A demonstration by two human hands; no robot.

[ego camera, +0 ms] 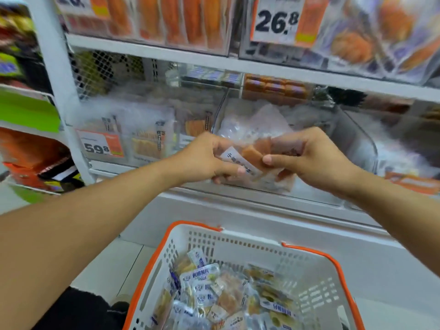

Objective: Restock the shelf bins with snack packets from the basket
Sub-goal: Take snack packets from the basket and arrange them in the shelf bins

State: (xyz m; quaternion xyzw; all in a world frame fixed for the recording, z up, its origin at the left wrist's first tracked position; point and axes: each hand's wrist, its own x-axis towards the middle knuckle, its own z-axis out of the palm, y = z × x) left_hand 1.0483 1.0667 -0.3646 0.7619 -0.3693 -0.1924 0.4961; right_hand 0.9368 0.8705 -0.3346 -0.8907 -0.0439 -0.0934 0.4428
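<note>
Beyond the fingers stands the white metal shelf (152, 52) with its clear plastic bins (357, 144), the nearest one open-topped and partly filled, leaving room to drop stock over its front lip. Below the fingers sits the white perforated plastic basket with orange rim (307, 277), heaped with snack packets (221, 296). The left hand (204, 158) and right hand (309, 156) both curl their fingers and pinch a small clear packet of orange snack pieces (250, 154) between them, probably squaring it before release.

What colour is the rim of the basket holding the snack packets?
Orange rim on the white basket, seen best in the head view.
</note>
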